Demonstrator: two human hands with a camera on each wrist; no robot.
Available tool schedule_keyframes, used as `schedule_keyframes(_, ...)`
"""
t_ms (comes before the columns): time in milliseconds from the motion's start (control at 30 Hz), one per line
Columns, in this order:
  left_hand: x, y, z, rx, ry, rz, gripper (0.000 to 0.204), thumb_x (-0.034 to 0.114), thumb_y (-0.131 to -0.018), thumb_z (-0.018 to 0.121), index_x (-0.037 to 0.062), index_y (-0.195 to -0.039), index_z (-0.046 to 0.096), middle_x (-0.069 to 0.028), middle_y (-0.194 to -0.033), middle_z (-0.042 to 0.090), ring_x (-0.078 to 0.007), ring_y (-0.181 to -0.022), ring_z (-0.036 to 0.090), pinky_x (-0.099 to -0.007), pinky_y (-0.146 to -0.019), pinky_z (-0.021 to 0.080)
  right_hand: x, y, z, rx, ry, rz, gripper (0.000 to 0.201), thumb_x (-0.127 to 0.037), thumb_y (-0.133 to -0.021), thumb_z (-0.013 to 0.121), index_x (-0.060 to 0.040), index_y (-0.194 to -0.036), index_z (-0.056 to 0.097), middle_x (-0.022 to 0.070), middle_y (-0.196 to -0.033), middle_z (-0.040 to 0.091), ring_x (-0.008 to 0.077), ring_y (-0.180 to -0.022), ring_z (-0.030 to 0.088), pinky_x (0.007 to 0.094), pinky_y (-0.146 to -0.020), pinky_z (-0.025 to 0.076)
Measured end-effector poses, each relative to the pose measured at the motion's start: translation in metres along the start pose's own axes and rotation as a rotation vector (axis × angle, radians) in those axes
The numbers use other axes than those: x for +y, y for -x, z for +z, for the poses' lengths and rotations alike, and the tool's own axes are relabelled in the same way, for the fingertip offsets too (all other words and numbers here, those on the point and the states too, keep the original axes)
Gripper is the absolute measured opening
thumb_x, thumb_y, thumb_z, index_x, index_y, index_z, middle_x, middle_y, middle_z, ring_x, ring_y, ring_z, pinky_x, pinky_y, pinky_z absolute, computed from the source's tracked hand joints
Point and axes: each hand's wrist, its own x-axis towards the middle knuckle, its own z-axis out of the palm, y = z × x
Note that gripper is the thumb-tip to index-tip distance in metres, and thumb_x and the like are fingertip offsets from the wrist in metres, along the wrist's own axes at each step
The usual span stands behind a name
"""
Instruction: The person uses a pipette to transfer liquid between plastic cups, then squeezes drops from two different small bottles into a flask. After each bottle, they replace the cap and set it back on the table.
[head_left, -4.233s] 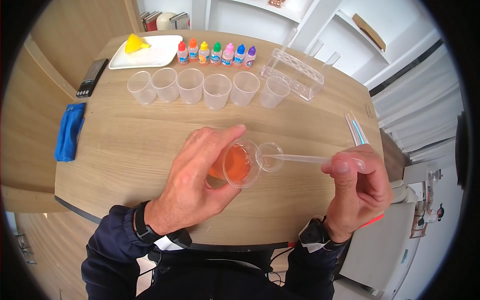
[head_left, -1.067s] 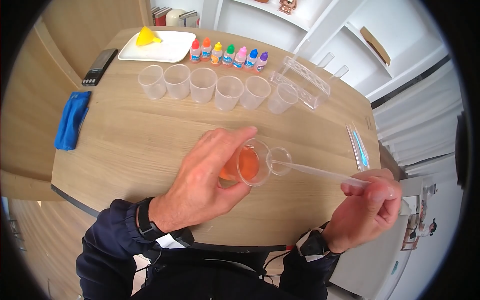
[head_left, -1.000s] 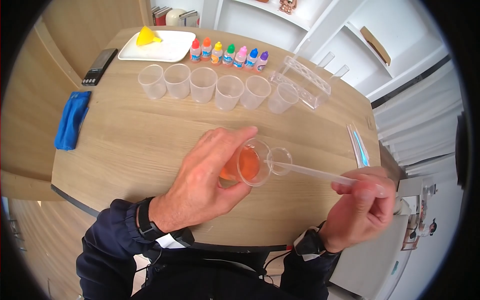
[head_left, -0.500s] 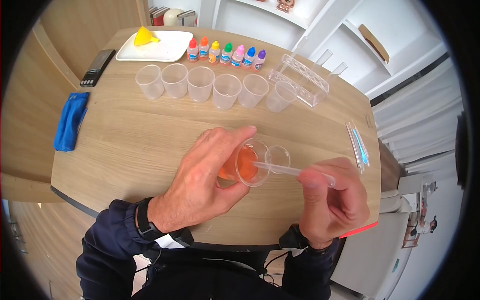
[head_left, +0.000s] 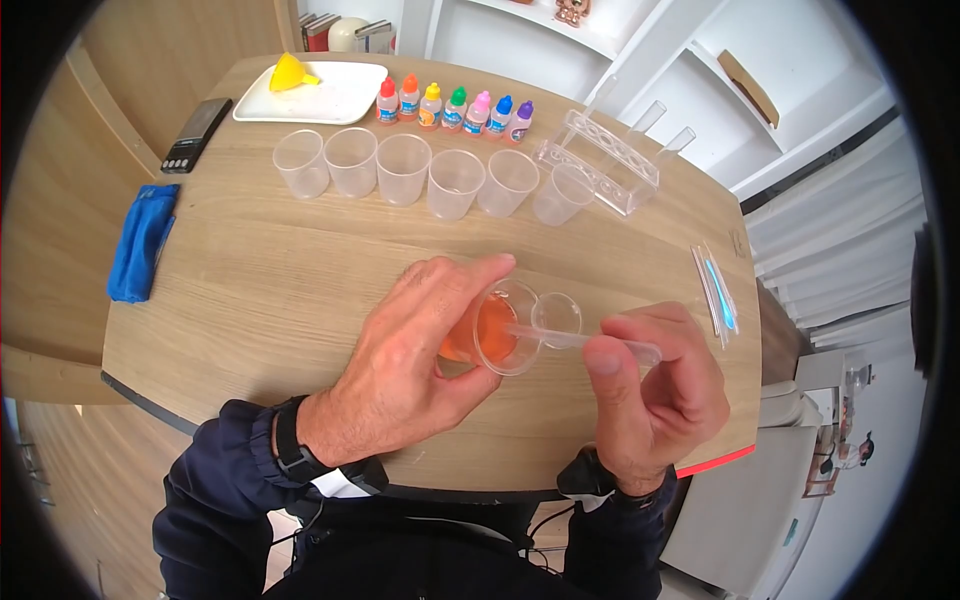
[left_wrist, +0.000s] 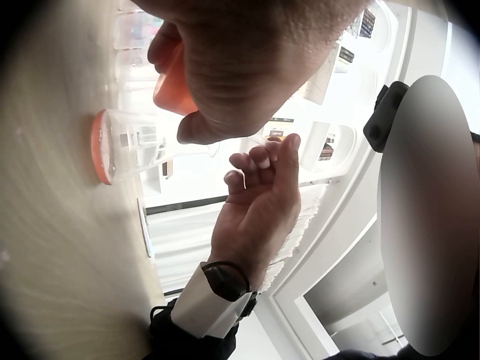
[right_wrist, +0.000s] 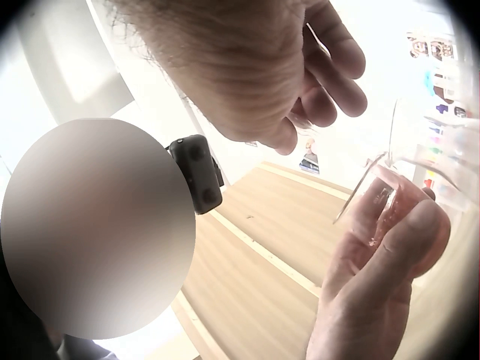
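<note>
My left hand (head_left: pixel 385 350) grips a clear plastic cup (head_left: pixel 521 308) of orange liquid (head_left: pixel 492 335), tipped to the right above the table. Between thumb and fingers, my right hand (head_left: pixel 655 395) pinches a translucent plastic dropper (head_left: pixel 565 340) near its bulb. The dropper lies nearly level, its tip inside the cup over the liquid. Just right of the cup shows the round mouth of a clear conical flask (head_left: pixel 570 301). The left wrist view shows this flask (left_wrist: pixel 131 142) upright on the table, with a shallow orange layer (left_wrist: pixel 99 146) at its bottom.
Several clear cups (head_left: pixel 405 172) stand in a row farther back. Behind them are small colour-capped bottles (head_left: pixel 455 112), a white tray (head_left: pixel 345 95) with a yellow funnel (head_left: pixel 288 73), and a test tube rack (head_left: pixel 610 160). A black scale (head_left: pixel 195 135) and blue cloth (head_left: pixel 143 240) lie left; thin packets (head_left: pixel 715 290) right.
My right hand has moved left, bringing the dropper's tip from over the flask's mouth into the cup. My left hand and the cup stay nearly in place.
</note>
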Motion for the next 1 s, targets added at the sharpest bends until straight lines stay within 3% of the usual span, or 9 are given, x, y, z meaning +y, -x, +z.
schedule_keyframes(267, 0.0002, 0.0000, 0.0006, 0.008, 0.019, 0.006, 0.083, -0.001, -0.079, 0.090, 0.0006, -0.155, 0.058, -0.0147, -0.121, 0.072, -0.0328, -0.111, 0.068, -0.0428, -0.099, 0.054, 0.0007, 0.0026, -0.0034, 0.004, -0.078, 0.100, 0.026, -0.001, -0.084, 0.096, 0.0053, -0.101, 0.078, 0.0118, -0.084, 0.076, 0.0193, -0.072, 0.067, 0.0291, -0.065, 0.051)
schedule_keyframes(800, 0.0010, 0.0001, 0.0002, 0.001, 0.010, -0.013, 0.082, -0.001, -0.079, 0.090, 0.0012, -0.155, 0.058, -0.0140, -0.119, 0.071, -0.0315, -0.109, 0.067, -0.0417, -0.096, 0.055, 0.0038, 0.0021, -0.0039, -0.003, -0.109, 0.115, 0.028, -0.006, -0.087, 0.096, 0.0059, -0.104, 0.078, 0.0111, -0.084, 0.075, 0.0180, -0.073, 0.066, 0.0279, -0.065, 0.051)
schedule_keyframes(900, 0.0025, -0.0017, 0.0006, 0.017, 0.025, 0.009, 0.077, 0.001, -0.081, 0.089, 0.0003, -0.151, 0.057, -0.0165, -0.113, 0.068, -0.0375, -0.105, 0.066, -0.0467, -0.097, 0.054, 0.0032, 0.0024, -0.0044, 0.011, -0.118, 0.131, 0.027, -0.005, -0.087, 0.095, 0.0057, -0.104, 0.078, 0.0113, -0.085, 0.074, 0.0177, -0.073, 0.066, 0.0277, -0.066, 0.051)
schedule_keyframes(1000, 0.0001, -0.0005, 0.0001, 0.005, 0.004, 0.003, 0.083, -0.002, -0.078, 0.090, 0.0008, -0.155, 0.058, -0.0142, -0.119, 0.071, -0.0316, -0.109, 0.067, -0.0419, -0.097, 0.054, 0.0011, 0.0046, -0.0076, 0.065, -0.130, 0.170, 0.025, -0.009, -0.090, 0.093, 0.0050, -0.104, 0.077, 0.0125, -0.086, 0.074, 0.0179, -0.072, 0.066, 0.0274, -0.066, 0.050)
